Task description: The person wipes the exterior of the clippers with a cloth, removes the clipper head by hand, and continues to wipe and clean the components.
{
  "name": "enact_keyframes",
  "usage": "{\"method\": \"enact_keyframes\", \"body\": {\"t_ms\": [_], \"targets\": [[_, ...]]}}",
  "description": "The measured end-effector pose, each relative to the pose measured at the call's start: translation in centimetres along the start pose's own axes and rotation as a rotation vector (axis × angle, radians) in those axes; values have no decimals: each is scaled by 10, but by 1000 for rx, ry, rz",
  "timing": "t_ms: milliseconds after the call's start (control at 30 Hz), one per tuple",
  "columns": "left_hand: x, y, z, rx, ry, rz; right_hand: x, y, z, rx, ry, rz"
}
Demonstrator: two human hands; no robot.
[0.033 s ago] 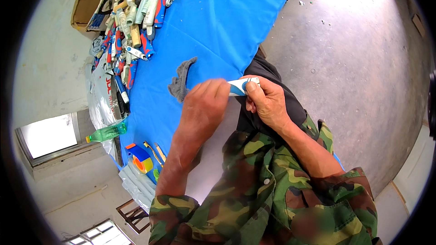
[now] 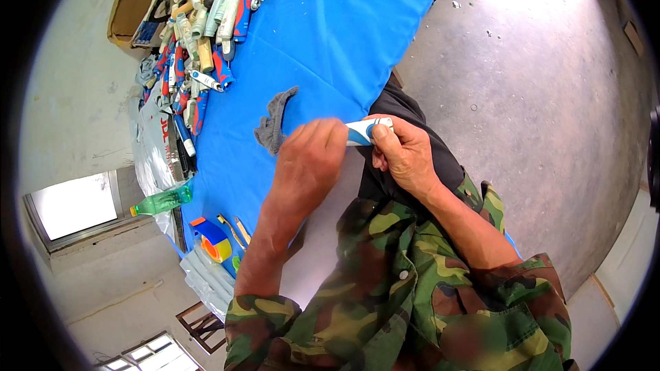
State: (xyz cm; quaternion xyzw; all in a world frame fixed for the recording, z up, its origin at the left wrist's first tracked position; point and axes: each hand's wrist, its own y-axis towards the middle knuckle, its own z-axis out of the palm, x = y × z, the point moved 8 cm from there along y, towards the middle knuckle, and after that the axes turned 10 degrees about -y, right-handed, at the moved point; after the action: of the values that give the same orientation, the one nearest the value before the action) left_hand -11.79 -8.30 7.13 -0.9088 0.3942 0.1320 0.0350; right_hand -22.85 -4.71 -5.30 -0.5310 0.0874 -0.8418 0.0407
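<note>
A white and blue electric toothbrush handle (image 2: 359, 132) lies across between my two hands, above my lap by the table's edge. My right hand (image 2: 407, 154) grips its right end, with the thumb pressed on the side near a blue round spot. Around the other end my left hand (image 2: 313, 154) is closed, slightly smeared, and its fingers hide that end. Just left of the left hand, a crumpled dark grey cloth (image 2: 275, 122) rests on the blue tablecloth (image 2: 323, 34).
At the far left is a heap of toothbrush handles (image 2: 206, 27), white, beige, red and blue, by a cardboard box (image 2: 127, 10). A green bottle (image 2: 163, 201) lies at the left edge. Nearer are an orange and blue tape roll (image 2: 214, 244), thin brushes (image 2: 232, 228) and plastic bags (image 2: 152, 141).
</note>
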Motion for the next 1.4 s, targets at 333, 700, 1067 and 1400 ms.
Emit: {"method": "enact_keyframes", "body": {"t_ms": [333,700,1067,1400], "targets": [[13,-2,-6,-105,-309,-2,0,1,-2,-3,-16,13],[9,0,-11,-42,-296,15,0,2,0,9,-20,-5],[14,-2,-3,22,-207,-40,-3,1,1,12,-31,-1],[38,-6,-4,-49,-593,-166,-3,1,3,51,-28,6]]}}
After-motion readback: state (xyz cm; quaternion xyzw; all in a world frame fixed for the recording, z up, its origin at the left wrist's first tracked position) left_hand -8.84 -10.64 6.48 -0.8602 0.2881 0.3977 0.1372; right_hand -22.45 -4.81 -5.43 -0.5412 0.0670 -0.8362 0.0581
